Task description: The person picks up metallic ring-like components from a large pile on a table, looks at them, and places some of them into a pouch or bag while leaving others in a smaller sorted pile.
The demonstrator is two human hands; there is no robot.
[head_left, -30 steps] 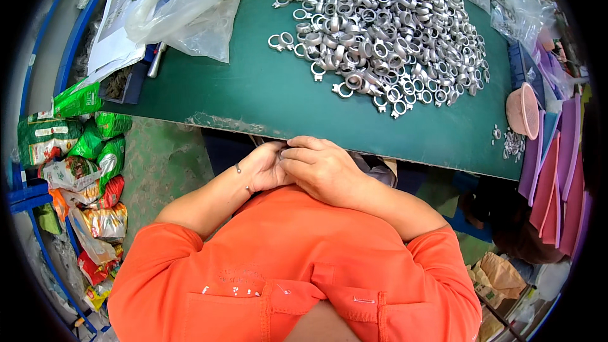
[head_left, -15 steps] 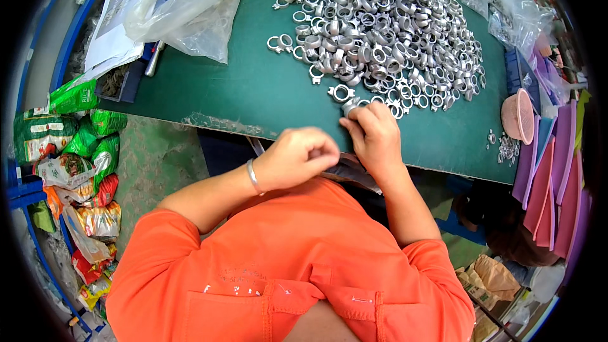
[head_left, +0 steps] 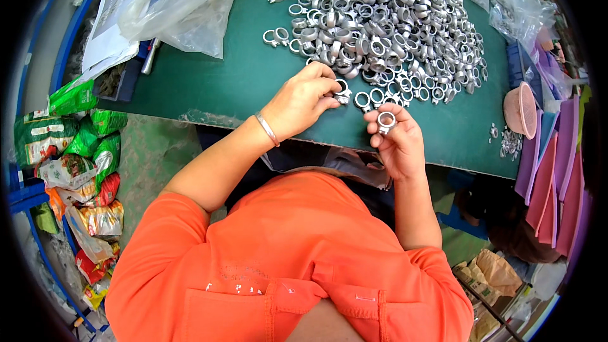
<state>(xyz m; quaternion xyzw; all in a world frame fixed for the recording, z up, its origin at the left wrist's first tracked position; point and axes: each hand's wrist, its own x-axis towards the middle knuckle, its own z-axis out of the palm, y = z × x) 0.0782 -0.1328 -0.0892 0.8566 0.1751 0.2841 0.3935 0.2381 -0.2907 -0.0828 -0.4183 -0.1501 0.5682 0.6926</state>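
Observation:
A large heap of silver metal rings with small lugs (head_left: 380, 31) covers the middle of the green table. My right hand (head_left: 403, 145), just off the heap's near edge, holds up one metal ring (head_left: 386, 123) between thumb and fingers, its round opening facing up. On the left, my left hand (head_left: 303, 100) wears a bangle and reaches to the heap's near edge. Its thumb and fingers are closed on another metal ring (head_left: 342, 90), partly covered by the fingertips. Several loose rings (head_left: 362, 99) lie between the two hands.
A clear plastic bag (head_left: 196, 16) and papers (head_left: 117, 19) lie at the table's far left, by a blue bin (head_left: 120, 82). Toward the right stand a pink basket (head_left: 519, 111) and small metal bits (head_left: 510, 144). More plastic bags (head_left: 516, 16) lie far right.
My left hand has moved forward from near my body to a ring at the heap's edge. My right hand has drawn back from the table, lifting a ring.

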